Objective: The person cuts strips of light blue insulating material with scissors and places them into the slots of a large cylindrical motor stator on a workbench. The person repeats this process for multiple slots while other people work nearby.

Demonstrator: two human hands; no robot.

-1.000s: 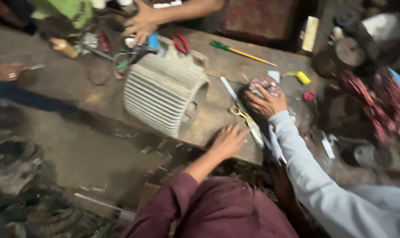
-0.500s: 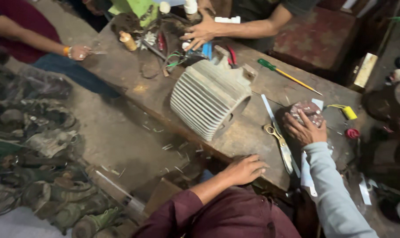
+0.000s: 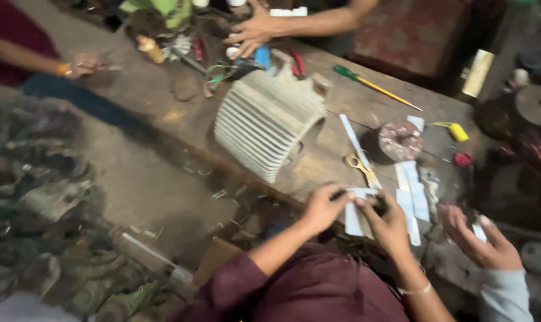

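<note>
Both hands, left (image 3: 323,207) and right (image 3: 389,222), are pinching a white paper strip (image 3: 355,211) at the worktop (image 3: 181,113) edge; grip closed, fingertips blurring, strip partly hidden.

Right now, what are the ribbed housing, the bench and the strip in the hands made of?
Ribbed housing: looks like cast metal, dull pale grey, finned. Bench: wood, worn brown planks with visible grain. Strip between left hand and right hand: thin pale sheet, likely paper; blurred.
</note>
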